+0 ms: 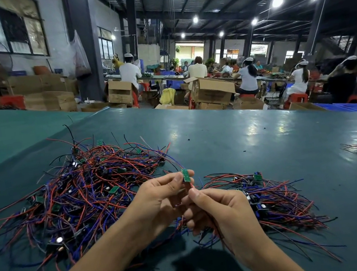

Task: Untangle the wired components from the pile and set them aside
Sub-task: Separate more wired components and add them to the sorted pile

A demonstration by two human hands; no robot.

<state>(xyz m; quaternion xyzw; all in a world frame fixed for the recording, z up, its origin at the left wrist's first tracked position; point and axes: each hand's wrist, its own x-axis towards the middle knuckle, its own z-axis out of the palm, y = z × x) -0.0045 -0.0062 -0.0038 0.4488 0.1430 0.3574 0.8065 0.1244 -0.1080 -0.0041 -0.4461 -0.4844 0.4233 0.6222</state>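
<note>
green tabletop, left fingers tight on small board, right fingers round its half-hidden wires

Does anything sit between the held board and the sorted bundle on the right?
Nothing visible does. The left hand pinches the green board, the right hand its wires, close beside the sorted bundle.

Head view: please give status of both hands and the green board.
Left hand pinches green board. Right hand grips its wires below. Tangled pile left, set-aside pile right.
</note>
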